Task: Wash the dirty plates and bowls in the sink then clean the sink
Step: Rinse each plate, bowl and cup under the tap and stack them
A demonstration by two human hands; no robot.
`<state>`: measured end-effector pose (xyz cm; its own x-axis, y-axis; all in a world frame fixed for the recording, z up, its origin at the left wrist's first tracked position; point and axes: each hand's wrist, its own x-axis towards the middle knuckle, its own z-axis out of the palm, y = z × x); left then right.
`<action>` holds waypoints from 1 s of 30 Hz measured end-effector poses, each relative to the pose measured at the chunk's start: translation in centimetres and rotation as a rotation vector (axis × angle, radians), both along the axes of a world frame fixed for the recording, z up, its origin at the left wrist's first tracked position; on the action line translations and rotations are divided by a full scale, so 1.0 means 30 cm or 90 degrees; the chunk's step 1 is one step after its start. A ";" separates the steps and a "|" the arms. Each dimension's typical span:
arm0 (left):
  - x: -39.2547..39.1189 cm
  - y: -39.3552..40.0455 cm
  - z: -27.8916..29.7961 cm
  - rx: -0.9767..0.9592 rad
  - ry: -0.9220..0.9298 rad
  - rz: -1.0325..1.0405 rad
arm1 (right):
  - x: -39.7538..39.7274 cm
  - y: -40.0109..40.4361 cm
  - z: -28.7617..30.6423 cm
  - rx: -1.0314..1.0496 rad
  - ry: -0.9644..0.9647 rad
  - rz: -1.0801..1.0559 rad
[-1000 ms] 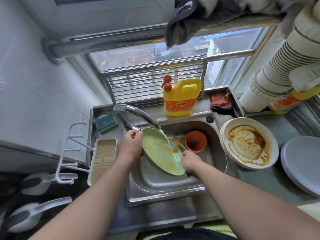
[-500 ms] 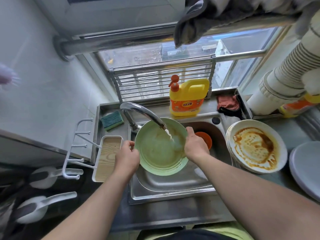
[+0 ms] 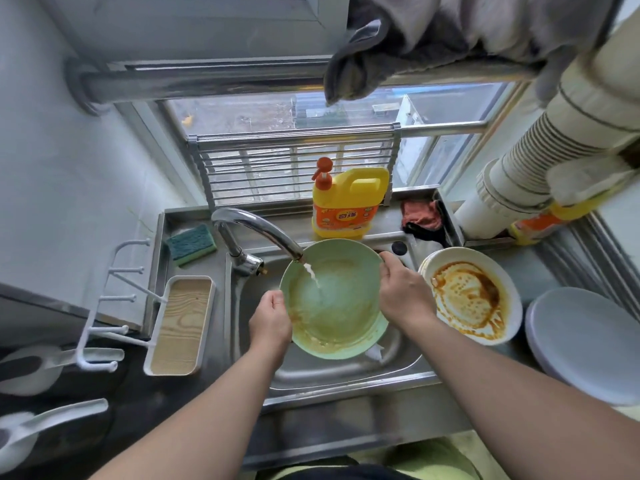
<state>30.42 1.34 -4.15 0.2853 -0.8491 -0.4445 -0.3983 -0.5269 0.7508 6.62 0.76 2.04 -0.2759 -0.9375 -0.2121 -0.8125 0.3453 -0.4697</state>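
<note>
Under the tap point(image 3: 258, 230), both hands still grip the green plate point(image 3: 334, 299), now tilted flatter than before.

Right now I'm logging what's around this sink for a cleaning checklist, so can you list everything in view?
plate: one, green, over the sink under running water, sauce along its near edge
dirty plates: small stack, white, brown sauce on top, right of the sink
clean plates: pale grey, far right counter; count unclear
sink: one, steel
tap: one, chrome, running
soap jug: one, yellow with orange pump, behind the sink
sponge: one, green, left of the tap
rag: one, reddish, back right ledge
tray: one, white with wood base, left of the sink
left hand: grips the plate's left rim
right hand: grips its right rim
</note>
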 end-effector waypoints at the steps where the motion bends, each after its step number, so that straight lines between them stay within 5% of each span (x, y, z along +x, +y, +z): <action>1: -0.013 -0.001 -0.004 -0.001 0.017 0.003 | -0.011 0.007 0.003 -0.010 0.004 -0.009; 12: -0.057 -0.093 0.038 -0.070 0.148 0.074 | -0.031 0.042 -0.002 -0.035 -0.075 -0.081; 20: 0.010 -0.173 0.127 -0.219 0.119 -0.028 | 0.046 -0.009 -0.141 0.035 -0.275 -0.285; 30: 0.137 -0.204 0.184 -0.170 0.195 0.057 | 0.261 -0.065 -0.351 0.139 -0.533 -0.349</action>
